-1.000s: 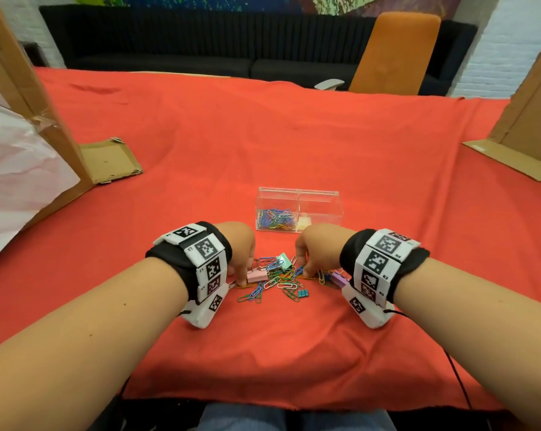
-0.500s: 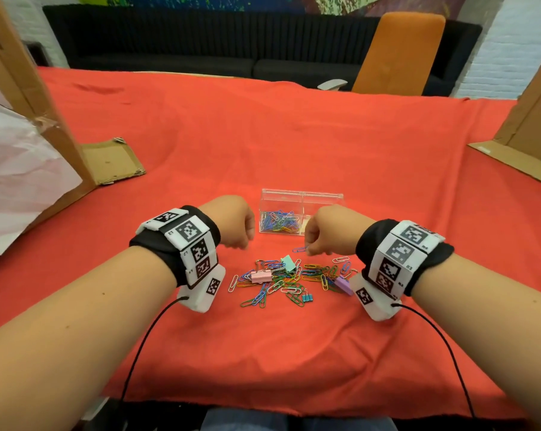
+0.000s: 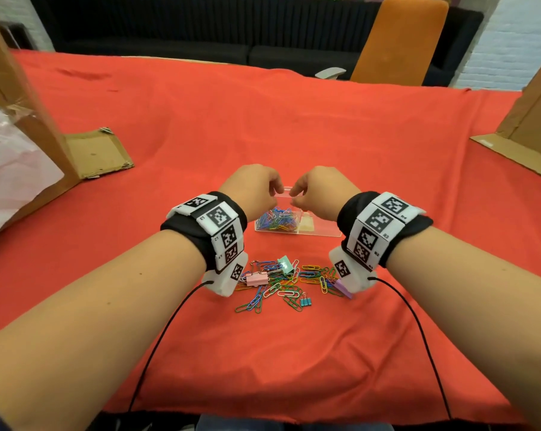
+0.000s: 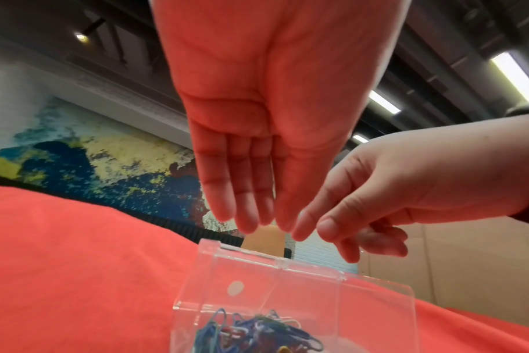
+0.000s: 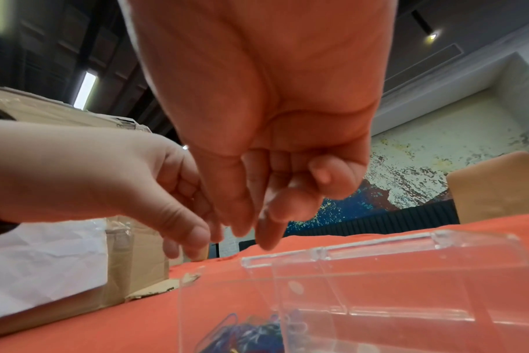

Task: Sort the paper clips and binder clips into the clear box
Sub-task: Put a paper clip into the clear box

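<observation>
The clear box stands mid-table on the red cloth, its left compartment holding coloured paper clips and its right one a pale yellowish thing. My left hand and right hand hover close together just above the box. In the left wrist view my left hand has straight fingers and holds nothing over the box. In the right wrist view my right hand has loosely curled fingers with no clip in them. A loose pile of paper clips with pink, mint and purple binder clips lies nearer me.
A cardboard box with white paper and a flat flap stands at the left. More cardboard is at the right. An orange chair is behind the table. Wrist cables trail toward the table's near edge.
Both hands lifted off the pile and moved forward to above the box. Half a second ago they were closed fists; now the fingers are loosened over the left compartment.
</observation>
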`<act>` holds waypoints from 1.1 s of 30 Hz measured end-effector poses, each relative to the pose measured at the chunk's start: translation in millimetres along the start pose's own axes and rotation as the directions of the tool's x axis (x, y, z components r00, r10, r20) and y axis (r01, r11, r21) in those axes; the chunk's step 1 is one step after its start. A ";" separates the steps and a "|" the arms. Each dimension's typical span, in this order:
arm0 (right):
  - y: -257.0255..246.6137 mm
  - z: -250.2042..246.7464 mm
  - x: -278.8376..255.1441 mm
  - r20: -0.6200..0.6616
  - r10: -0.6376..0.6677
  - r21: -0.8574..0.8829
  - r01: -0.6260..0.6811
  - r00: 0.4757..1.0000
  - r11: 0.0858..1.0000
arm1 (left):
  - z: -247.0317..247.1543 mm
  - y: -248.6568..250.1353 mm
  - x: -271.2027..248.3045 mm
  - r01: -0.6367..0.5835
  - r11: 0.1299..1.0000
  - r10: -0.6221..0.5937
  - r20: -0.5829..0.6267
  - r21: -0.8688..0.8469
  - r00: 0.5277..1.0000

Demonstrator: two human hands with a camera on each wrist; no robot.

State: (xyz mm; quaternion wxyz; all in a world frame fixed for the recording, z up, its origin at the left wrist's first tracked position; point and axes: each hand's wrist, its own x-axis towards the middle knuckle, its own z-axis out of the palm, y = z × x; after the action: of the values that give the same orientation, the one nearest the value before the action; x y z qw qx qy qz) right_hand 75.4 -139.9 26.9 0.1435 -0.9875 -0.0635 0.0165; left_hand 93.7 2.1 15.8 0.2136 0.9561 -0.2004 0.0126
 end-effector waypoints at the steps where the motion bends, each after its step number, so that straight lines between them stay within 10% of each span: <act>1: 1.8 -0.2 -1.1 0.018 -0.004 0.014 0.004 1.000 1.000 | -0.2 0.5 -2.0 -0.014 1.000 0.014 0.009 0.019 1.000; 11: 23.0 23.8 -36.3 0.522 0.017 -0.103 0.042 0.852 0.994 | 25.5 15.5 -30.0 -0.316 0.929 0.157 0.567 0.195 0.809; 33: 22.6 21.6 -37.3 0.418 -0.006 -0.141 0.072 0.908 0.987 | 42.8 28.4 -31.9 -0.137 0.980 0.037 0.546 0.143 0.837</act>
State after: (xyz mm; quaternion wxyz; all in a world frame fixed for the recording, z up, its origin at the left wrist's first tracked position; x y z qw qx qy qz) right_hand 40.0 -160.2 0.3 0.0506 -0.9678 -0.1134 0.2189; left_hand 50.7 -27.0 -15.1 0.0622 0.9257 -0.2940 -0.2298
